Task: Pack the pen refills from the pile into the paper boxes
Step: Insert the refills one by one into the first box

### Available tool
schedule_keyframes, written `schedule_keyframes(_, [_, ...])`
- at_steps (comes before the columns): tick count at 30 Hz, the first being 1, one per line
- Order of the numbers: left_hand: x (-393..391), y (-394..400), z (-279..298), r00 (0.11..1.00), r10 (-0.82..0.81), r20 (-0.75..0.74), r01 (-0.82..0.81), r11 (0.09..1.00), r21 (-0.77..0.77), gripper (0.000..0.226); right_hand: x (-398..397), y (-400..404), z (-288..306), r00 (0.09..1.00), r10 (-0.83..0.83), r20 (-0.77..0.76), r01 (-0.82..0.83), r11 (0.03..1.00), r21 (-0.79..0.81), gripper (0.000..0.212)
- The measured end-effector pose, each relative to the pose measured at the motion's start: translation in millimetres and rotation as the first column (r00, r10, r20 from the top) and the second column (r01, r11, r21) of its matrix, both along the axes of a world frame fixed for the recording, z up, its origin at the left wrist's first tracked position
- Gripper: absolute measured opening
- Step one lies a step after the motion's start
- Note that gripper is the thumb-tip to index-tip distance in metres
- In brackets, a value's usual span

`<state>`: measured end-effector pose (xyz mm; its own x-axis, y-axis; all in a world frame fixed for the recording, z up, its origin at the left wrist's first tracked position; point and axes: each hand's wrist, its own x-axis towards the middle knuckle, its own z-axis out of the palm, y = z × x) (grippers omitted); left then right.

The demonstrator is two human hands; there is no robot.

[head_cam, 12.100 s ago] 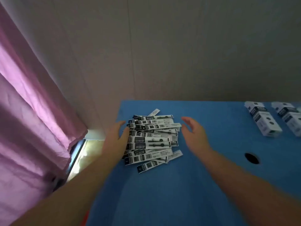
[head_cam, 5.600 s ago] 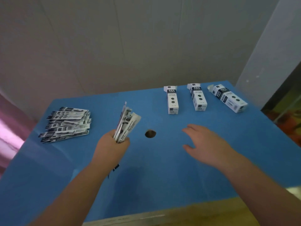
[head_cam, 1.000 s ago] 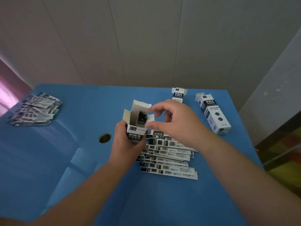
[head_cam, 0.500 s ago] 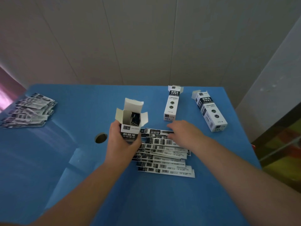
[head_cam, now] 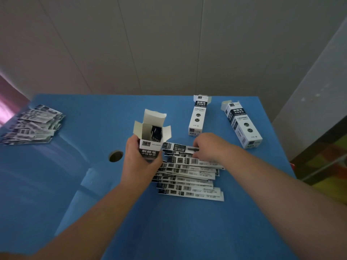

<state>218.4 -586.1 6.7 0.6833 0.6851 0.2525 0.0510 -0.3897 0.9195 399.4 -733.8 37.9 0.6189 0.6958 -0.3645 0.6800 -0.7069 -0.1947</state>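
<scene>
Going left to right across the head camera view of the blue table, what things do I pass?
Far pile of refills → round table hole → open box in the left hand → middle lying box → rightmost lying box.

Bare desk (head_cam: 187, 231) lies open before me and leftward, while two boxes (head_cam: 197, 117) block the far right and a pile (head_cam: 30, 124) the far left.

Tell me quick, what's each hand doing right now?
Left hand: closed around the open paper box, held upright.
Right hand: fingers curled on the top pen refill of the near pile, seemingly pinching it.
</scene>
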Motion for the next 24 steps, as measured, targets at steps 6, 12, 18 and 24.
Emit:
schedule_keyframes(6, [1,-1,-1,1.0,-0.007,0.013,0.007,1.0,0.015,0.043,0,2,8,1.0,0.028,-0.011,-0.028,0.999,-0.016,0.028])
schedule_keyframes(12, [1,0,-1,1.0,-0.011,0.02,0.011,1.0,0.013,0.044,9,-1,15,0.999,0.045,0.019,-0.046,0.998,0.047,0.018])
schedule_keyframes(18, [1,0,-1,1.0,0.006,0.003,-0.006,0.999,0.037,0.044,7,-21,54,0.973,-0.152,-0.172,0.215,0.865,0.453,0.01])
schedule_keyframes(24, [1,0,-2,1.0,0.019,-0.003,-0.019,0.999,0.046,0.045,-31,-44,90,0.846,-0.001,-0.533,0.496,0.368,0.786,0.005])
